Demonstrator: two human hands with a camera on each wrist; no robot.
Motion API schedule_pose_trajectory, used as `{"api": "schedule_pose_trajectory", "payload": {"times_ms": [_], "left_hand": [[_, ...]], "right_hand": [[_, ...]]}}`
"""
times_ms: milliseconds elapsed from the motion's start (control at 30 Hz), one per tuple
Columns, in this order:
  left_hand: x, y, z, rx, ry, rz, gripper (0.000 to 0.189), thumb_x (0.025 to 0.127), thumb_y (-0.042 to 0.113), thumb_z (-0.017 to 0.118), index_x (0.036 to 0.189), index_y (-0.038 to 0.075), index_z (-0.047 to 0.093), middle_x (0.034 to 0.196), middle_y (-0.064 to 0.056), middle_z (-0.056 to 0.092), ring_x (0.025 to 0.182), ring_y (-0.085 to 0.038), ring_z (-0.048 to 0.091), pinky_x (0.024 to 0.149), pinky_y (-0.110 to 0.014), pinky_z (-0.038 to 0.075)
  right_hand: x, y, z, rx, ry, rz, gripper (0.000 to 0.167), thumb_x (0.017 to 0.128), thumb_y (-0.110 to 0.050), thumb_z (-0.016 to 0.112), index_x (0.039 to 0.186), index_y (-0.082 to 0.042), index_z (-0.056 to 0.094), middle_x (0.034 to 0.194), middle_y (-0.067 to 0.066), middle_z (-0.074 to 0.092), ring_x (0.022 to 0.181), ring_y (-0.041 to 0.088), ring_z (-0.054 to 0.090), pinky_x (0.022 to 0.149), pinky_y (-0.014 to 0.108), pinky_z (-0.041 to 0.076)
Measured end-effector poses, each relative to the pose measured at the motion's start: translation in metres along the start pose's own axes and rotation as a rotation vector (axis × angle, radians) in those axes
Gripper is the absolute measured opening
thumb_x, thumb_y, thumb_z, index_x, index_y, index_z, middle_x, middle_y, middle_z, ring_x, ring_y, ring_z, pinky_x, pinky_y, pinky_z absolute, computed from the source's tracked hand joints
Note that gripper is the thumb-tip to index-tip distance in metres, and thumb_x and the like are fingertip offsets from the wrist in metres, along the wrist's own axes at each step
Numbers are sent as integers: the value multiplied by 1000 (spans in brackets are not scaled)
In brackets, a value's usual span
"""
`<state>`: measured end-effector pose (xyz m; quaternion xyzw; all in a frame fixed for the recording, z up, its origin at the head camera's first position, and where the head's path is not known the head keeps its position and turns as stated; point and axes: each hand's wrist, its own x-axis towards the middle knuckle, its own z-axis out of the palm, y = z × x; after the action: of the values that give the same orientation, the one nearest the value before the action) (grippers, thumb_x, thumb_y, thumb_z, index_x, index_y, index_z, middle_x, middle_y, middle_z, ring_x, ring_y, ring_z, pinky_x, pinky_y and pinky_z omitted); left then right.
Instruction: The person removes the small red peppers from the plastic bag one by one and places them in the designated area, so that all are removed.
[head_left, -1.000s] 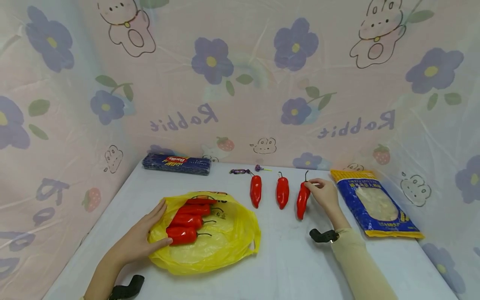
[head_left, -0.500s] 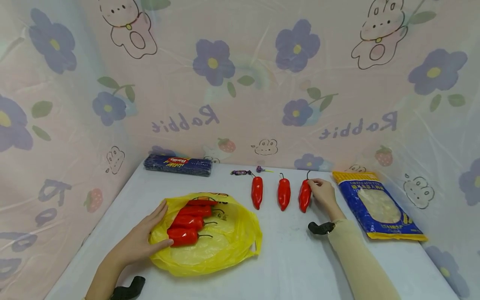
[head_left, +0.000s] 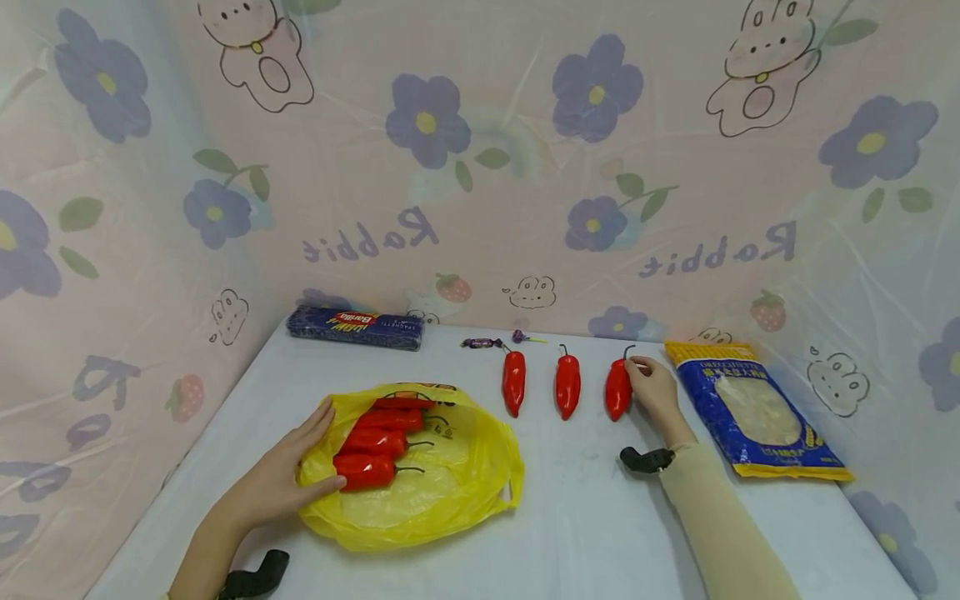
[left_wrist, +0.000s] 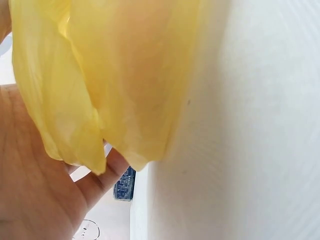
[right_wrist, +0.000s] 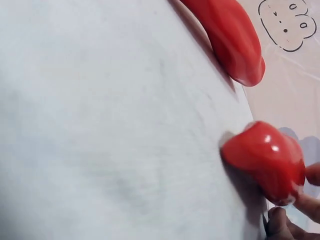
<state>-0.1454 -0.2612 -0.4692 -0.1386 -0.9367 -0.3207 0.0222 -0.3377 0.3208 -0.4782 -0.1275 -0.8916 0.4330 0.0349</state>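
Rightmost pepper shifted right since the earlier frame; roll risk at release

Item one: the rightmost pepper [head_left: 618, 390] has moved rightward and now lies on the white table [head_left: 555, 517], in line with the middle pepper [head_left: 567, 387] and the left pepper [head_left: 513, 383]. The right hand [head_left: 654, 396] pinches it at the stem end; firmness cannot be judged. Its glossy, rounded body could roll if the fingers part unevenly or drag the stem.

Item two: the left hand [head_left: 281, 475] is unclenched, fingers spread along the left edge of the yellow bag [head_left: 483, 471], thumb over its rim. Thin plastic might sag, and the bagged peppers [head_left: 369, 472] slide, if that hand lifts.

Item three: the left pepper's stem reaches the wrapped candy [head_left: 480, 342]; a nudge could displace both.
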Motion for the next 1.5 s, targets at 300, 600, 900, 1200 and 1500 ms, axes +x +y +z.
{"api": "schedule_pose_trajectory", "payload": {"times_ms": [300, 600, 900, 1200, 1500], "left_hand": [[0, 3, -1, 16, -6, -14, 100, 90, 54, 78, 166, 6, 34, 175, -17, 24, 152, -53, 33, 112, -76, 39], [0, 5, -2, 36, -13, -37, 101, 89, 56, 78, 166, 6, 34, 175, -17, 25, 151, -52, 35, 109, -75, 43], [1, 6, -1, 14, -17, -34, 102, 89, 56, 78, 166, 5, 34, 175, -18, 24, 152, -53, 34, 109, -74, 43], [1, 6, -1, 28, -20, -40, 102, 89, 57, 78, 166, 7, 34, 175, -18, 25, 151, -52, 36, 108, -75, 45], [1, 5, -1, 28, -21, -45, 102, 89, 57, 77, 166, 6, 34, 175, -17, 24, 152, -52, 34, 109, -76, 42]], "right_hand": [[-21, 8, 1, 15, 43, -6, 65, 102, -36, 69, 150, 2, 47, 134, 28, 57, 116, 40, 60, 76, 26, 54], [-25, 8, 7, -18, 28, -55, 63, 103, -38, 68, 152, -4, 50, 142, 28, 58, 123, 42, 59, 94, 44, 62], [-22, 10, 7, -4, 28, -42, 63, 104, -39, 65, 154, -3, 48, 145, 28, 57, 128, 43, 57, 105, 55, 57], [-24, 10, 4, 10, 21, -36, 64, 105, -39, 64, 154, -2, 46, 145, 29, 56, 128, 44, 56, 106, 56, 56], [-22, 11, 5, 8, 15, -41, 61, 105, -38, 63, 153, -3, 49, 146, 27, 56, 128, 43, 56, 105, 54, 56]]}}
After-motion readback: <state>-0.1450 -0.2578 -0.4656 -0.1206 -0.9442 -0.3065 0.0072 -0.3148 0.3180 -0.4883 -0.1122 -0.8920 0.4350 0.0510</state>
